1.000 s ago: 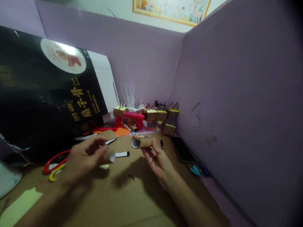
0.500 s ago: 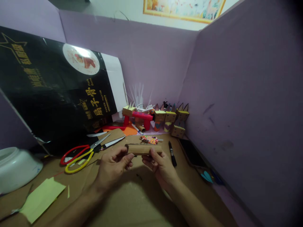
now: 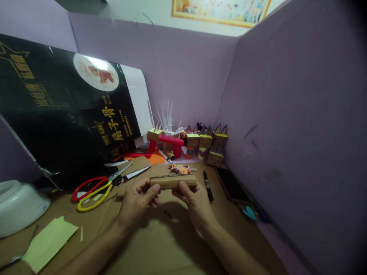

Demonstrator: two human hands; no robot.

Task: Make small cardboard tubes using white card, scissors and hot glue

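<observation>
A rolled piece of brown cardboard (image 3: 169, 182) lies level between my two hands, above the work surface, with a dark seam along its upper edge. My left hand (image 3: 140, 196) grips its left end, thumb in front and fingers behind. At the other end my right hand (image 3: 193, 196) pinches it the same way, thumb on the near face. Just beyond the roll is a small bundle with a colourful patterned wrapper (image 3: 180, 169). A black marker (image 3: 208, 186) lies to the right of my right hand.
Red-and-yellow-handled scissors (image 3: 99, 191) lie left, near a white bowl (image 3: 20, 208) and yellow paper (image 3: 51, 240). Cardboard animal figures (image 3: 205, 141) stand at the back. A phone (image 3: 232, 185) lies by the right wall; a black carton (image 3: 65, 110) leans at left.
The cardboard roll has turned slightly in my fingers, so the dark seam along its top shows more. Both hands keep their hold, and the view has shifted a little.
</observation>
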